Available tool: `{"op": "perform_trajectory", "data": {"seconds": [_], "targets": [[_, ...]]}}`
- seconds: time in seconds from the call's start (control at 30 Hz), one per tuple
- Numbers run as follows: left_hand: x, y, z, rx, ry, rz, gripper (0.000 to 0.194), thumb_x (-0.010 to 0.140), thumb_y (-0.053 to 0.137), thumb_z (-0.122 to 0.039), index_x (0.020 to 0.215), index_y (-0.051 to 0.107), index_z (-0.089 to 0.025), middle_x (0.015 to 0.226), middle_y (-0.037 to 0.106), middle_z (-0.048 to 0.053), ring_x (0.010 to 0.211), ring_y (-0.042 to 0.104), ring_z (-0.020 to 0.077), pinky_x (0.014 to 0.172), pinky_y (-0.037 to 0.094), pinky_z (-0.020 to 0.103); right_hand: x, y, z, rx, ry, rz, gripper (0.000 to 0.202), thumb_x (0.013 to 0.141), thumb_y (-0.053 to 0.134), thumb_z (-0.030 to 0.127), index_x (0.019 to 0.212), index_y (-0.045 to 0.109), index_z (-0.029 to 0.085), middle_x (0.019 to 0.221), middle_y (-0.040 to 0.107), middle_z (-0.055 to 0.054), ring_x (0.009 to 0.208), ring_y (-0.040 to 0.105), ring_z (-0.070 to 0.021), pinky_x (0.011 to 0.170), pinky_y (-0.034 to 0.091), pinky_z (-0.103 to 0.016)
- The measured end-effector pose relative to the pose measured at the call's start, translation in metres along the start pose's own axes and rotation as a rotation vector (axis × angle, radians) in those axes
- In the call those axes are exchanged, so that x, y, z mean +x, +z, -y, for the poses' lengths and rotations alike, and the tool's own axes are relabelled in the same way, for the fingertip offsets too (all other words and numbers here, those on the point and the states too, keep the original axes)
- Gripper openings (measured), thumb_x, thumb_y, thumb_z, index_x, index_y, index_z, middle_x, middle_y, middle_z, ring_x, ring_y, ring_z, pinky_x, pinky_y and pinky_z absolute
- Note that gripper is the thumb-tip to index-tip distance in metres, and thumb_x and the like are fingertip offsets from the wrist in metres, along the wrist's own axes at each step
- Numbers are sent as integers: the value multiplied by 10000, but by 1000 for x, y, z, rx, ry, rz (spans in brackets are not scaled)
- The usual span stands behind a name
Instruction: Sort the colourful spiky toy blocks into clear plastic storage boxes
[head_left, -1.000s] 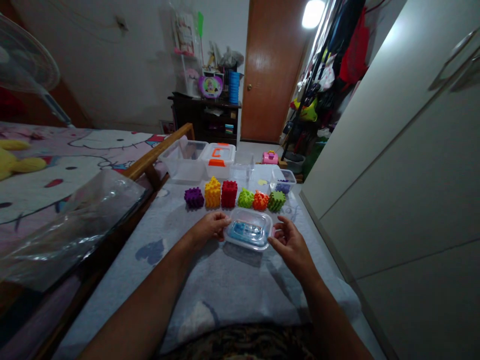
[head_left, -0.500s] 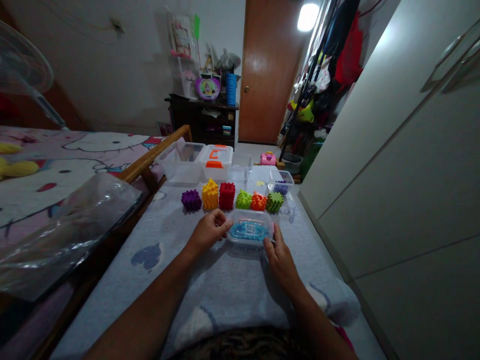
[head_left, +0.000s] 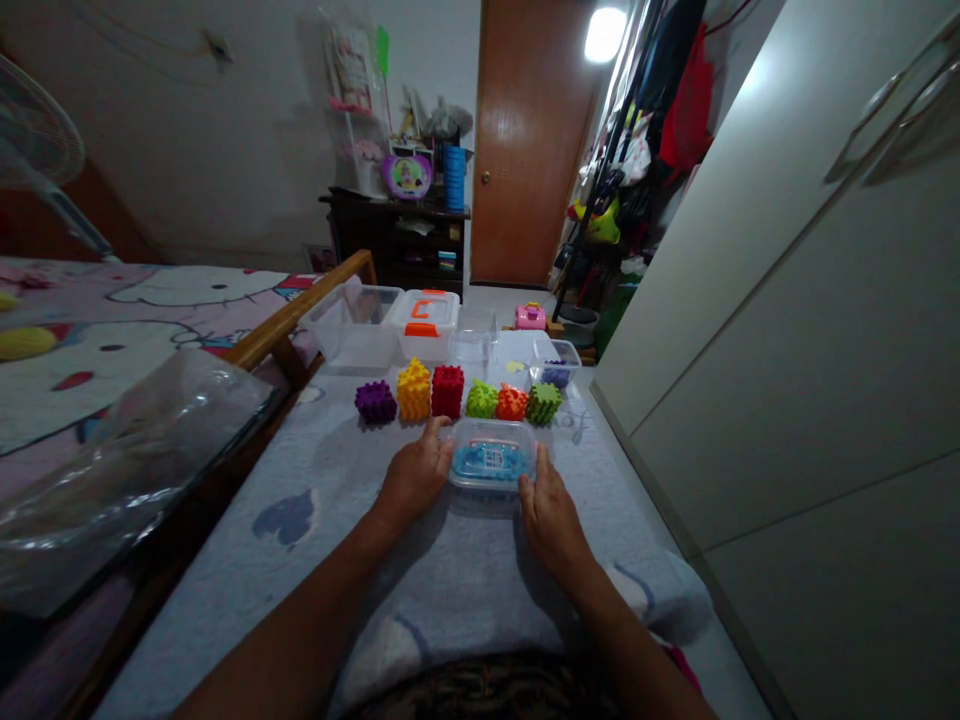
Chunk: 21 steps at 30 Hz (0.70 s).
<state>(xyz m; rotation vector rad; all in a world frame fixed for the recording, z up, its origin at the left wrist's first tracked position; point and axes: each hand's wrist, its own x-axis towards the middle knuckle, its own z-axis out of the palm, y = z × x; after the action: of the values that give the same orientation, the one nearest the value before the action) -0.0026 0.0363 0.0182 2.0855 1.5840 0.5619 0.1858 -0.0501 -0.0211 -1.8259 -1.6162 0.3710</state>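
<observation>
Left hand grips a clear lidded container by one side, right hand by the other.
Blue showing inside, the container sits between them, on the near side of a row of knobby blocks running from purple to green.

The pale blue cloth has a darker blue heart near its left edge; toward its far edge, blocks are purple, yellow, red, lime, orange and olive green, and a clear box nearer the front edge shows blue within.
</observation>
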Motion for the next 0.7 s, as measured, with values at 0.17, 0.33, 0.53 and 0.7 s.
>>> {"op": "perform_trajectory", "data": {"seconds": [0.17,0.33,0.53,0.7], "targets": [[-2,4,3,23,45,-46,459,945,437,-316,1364,518,-145,761,707,103,692,663,271,670,391,308,1,-6,3,-5,-26,15,580,958,337,316,1450,406,16,1471,455,-264,1385,424,-337,1146,330,-556],[-3,0,3,-89,92,-76,414,922,471,-339,1294,565,-184,765,698,78,733,660,268,700,400,300,5,-12,2,156,-36,8,547,935,407,354,1397,472,68,1454,479,-249,1365,438,-355,1138,329,-574],[3,-9,7,-120,1,93,486,915,448,-505,1214,522,-129,707,654,56,729,652,281,656,400,309,25,-26,-9,725,320,29,491,804,621,491,1182,559,186,982,667,-62,807,670,-194,588,580,-293],[0,-11,-1,-179,71,169,401,897,475,-476,1139,541,-163,790,682,61,752,651,260,672,408,305,36,-35,-14,1008,483,188,454,629,792,486,858,544,183,624,580,61,465,537,-81,396,458,-175]]}}
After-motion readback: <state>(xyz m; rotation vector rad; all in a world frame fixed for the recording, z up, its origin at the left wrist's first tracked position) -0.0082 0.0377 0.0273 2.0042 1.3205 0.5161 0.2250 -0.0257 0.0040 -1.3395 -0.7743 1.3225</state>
